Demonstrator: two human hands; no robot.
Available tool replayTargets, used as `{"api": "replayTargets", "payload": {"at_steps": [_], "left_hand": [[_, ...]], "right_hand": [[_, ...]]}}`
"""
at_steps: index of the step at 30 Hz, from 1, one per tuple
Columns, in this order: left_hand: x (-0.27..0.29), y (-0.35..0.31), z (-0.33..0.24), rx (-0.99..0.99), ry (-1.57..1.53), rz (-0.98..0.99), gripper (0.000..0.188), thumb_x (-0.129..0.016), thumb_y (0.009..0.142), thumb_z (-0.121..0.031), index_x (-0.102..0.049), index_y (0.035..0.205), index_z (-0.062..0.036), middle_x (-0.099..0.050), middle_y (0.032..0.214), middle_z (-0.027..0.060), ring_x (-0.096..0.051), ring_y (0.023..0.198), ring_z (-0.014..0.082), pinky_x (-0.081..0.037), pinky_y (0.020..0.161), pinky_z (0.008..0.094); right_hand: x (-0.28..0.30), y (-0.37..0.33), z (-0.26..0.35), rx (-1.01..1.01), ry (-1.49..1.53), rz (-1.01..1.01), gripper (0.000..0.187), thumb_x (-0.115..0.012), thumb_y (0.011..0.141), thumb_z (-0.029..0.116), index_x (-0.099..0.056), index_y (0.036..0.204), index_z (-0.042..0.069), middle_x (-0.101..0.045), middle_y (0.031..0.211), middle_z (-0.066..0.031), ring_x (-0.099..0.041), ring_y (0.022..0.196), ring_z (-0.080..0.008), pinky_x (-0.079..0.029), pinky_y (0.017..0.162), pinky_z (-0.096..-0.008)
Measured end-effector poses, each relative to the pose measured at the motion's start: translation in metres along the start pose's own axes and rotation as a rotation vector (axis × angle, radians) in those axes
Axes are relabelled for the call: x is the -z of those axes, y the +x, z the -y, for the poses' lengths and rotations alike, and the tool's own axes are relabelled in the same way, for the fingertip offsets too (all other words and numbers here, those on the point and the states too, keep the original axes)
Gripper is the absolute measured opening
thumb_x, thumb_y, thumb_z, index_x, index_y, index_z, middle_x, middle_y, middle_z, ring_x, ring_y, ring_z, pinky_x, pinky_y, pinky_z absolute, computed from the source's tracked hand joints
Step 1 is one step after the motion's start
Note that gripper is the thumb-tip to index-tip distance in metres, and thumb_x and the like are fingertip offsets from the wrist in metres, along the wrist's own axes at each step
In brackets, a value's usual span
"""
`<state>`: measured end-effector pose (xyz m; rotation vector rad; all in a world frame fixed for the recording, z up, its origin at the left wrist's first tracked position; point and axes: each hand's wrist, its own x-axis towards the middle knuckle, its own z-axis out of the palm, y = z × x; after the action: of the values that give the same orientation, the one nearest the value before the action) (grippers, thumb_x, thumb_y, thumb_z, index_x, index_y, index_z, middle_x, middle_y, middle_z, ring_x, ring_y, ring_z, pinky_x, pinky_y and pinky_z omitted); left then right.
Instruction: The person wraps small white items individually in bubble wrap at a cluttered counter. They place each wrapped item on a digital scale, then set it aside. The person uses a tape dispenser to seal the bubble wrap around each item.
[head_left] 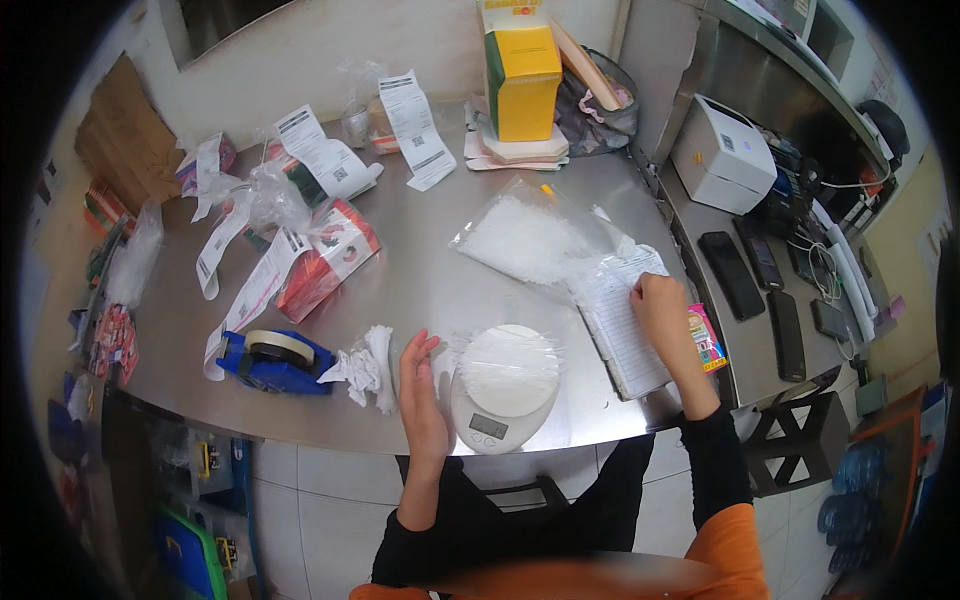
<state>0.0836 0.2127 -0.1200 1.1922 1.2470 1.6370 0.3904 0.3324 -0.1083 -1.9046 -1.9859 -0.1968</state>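
A white digital kitchen scale [505,430] stands at the near edge of the steel table, with a thin clear plastic wrap or bag [510,370] on its round plate. Just left of the scale, my left hand [423,400] is held upright with fingers stretched and nothing in it. My right hand [660,312] is curled closed above a worn notebook [622,345] covered in handwriting; what its fingers hold, if anything, is hidden. Beyond the notebook lies a clear bag of white granules [525,235], its loose end reaching the pages.
Left of the scale are crumpled white tissue [368,370] and a blue tape dispenser [272,362]. Packed parcels with long receipts, including a red box [330,260], fill the left. A yellow box [525,85] stands at the back. A label printer [723,155] and phones [730,273] line the right.
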Motion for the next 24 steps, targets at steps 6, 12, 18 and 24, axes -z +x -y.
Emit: {"api": "replayTargets", "payload": {"at_steps": [6, 12, 18, 24], "left_hand": [[0.001, 0.001, 0.000, -0.022, 0.035, -0.015, 0.041, -0.032, 0.098, -0.025, -0.042, 0.130, -0.0024, -0.049, 0.123, 0.0140, -0.041, 0.119, 0.0215, -0.024, 0.104, 0.0339], [0.002, 0.001, 0.000, -0.018, 0.012, -0.019, 0.038, -0.035, 0.096, -0.022, -0.043, 0.128, -0.0026, -0.049, 0.121, 0.0134, -0.042, 0.118, 0.0210, -0.025, 0.104, 0.0334], [0.001, 0.001, 0.000, -0.011, -0.002, -0.022, 0.037, -0.036, 0.096, -0.020, -0.043, 0.128, -0.0022, -0.048, 0.121, 0.0138, -0.041, 0.118, 0.0207, -0.025, 0.104, 0.0332], [0.000, 0.001, -0.001, -0.004, -0.030, -0.023, 0.036, -0.036, 0.096, -0.019, -0.043, 0.128, -0.0012, -0.048, 0.122, 0.0139, -0.041, 0.118, 0.0209, -0.024, 0.105, 0.0334]], "right_hand": [[0.018, 0.013, -0.005, 0.039, 0.072, 0.042, 0.011, -0.064, 0.069, 0.009, -0.068, 0.072, -0.001, -0.064, 0.066, -0.0185, -0.064, 0.060, -0.0319, -0.052, 0.061, -0.0372], [0.065, 0.020, -0.021, -0.185, 0.285, 0.513, 0.013, -0.066, 0.065, 0.009, -0.070, 0.072, -0.001, -0.064, 0.061, -0.0171, -0.064, 0.056, -0.0255, -0.051, 0.060, -0.0309], [0.093, 0.005, -0.024, 0.005, 0.180, 0.540, 0.011, -0.067, 0.065, 0.006, -0.071, 0.074, -0.001, -0.064, 0.059, -0.0147, -0.063, 0.053, -0.0208, -0.050, 0.056, -0.0279], [0.090, 0.000, -0.029, 0.009, 0.219, 0.389, 0.015, -0.069, 0.071, 0.010, -0.070, 0.080, -0.002, -0.066, 0.067, -0.0138, -0.065, 0.056, -0.0188, -0.050, 0.058, -0.0273]]}}
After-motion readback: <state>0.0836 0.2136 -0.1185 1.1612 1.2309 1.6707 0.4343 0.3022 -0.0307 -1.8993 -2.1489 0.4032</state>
